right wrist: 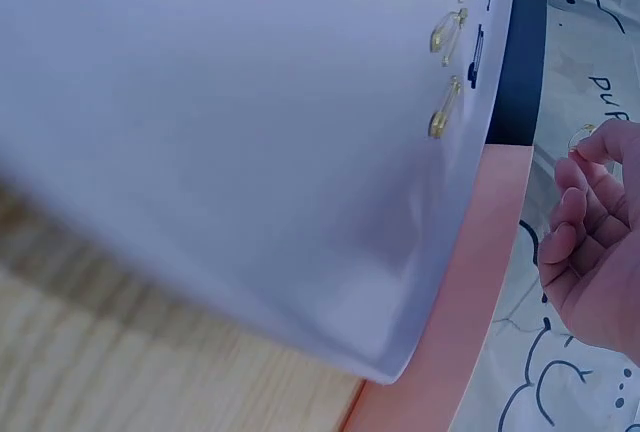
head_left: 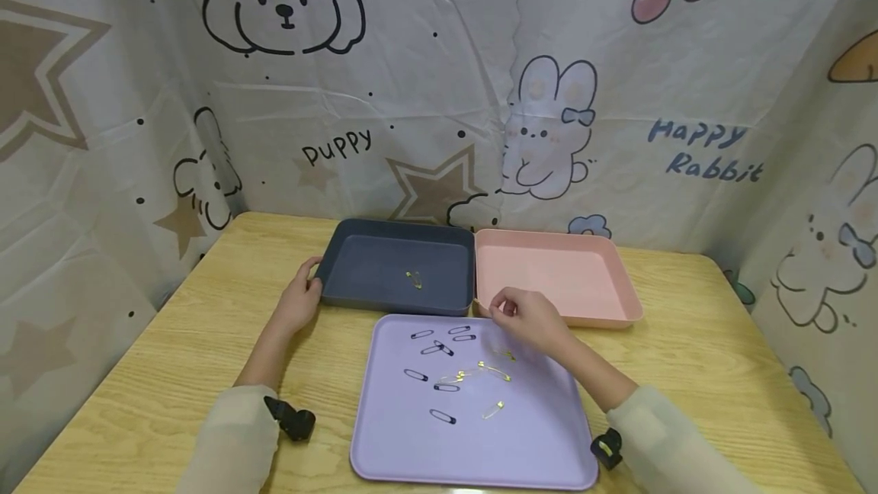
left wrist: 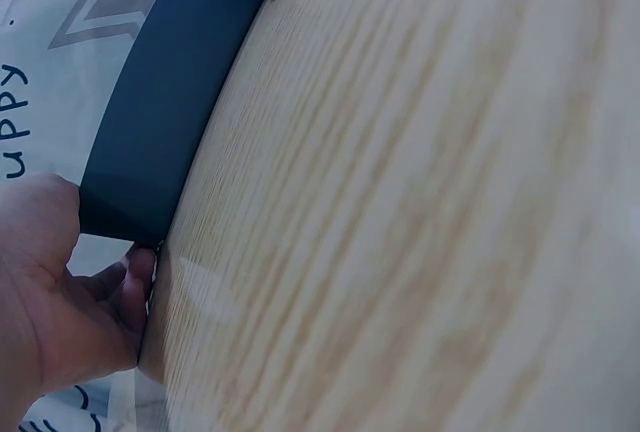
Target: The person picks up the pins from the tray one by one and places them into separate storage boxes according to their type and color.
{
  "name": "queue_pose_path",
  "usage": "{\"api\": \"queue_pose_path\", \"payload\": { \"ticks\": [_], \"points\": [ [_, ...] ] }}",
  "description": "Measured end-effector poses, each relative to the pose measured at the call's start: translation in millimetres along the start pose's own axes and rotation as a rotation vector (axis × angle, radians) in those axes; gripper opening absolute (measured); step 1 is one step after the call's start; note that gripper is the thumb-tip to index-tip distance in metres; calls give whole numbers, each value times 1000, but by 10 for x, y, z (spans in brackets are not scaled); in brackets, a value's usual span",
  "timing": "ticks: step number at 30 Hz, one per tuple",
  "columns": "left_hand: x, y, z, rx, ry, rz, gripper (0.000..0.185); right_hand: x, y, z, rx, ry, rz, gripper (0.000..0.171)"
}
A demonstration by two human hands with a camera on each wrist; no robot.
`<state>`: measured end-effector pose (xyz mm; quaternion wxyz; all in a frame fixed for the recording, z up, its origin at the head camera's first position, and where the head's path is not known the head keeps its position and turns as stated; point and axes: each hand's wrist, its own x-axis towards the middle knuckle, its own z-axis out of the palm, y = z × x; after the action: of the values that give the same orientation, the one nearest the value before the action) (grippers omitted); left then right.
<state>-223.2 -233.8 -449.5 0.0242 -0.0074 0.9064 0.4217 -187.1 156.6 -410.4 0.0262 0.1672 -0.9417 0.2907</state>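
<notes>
My left hand (head_left: 299,300) grips the left side of a dark blue tray (head_left: 439,306); in the left wrist view its thumb and fingers are at the tray's corner. One gold safety pin (head_left: 414,280) lies inside that tray. Between thumb and fingertip my right hand (head_left: 527,316) pinches another gold safety pin (right wrist: 580,135), over the near left corner of a pink tray (head_left: 555,269). Below, a lilac tray (head_left: 473,463) bears several black safety pins (head_left: 442,416) and several gold safety pins (head_left: 493,410), loosely scattered over its upper half.
The blue and pink trays stand side by side at the back of the wooden table (head_left: 686,372), with the lilac tray in front of them. A printed curtain (head_left: 425,82) hangs behind the table and at both sides.
</notes>
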Motion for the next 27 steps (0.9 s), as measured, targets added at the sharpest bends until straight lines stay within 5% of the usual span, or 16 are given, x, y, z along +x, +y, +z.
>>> {"api": "queue_pose_path", "payload": {
  "ticks": [27],
  "points": [
    [-11, 19, 2, 5, 0, -24, 49, 532, -355, 167, 70, -8, -84, 12]
  ]
}}
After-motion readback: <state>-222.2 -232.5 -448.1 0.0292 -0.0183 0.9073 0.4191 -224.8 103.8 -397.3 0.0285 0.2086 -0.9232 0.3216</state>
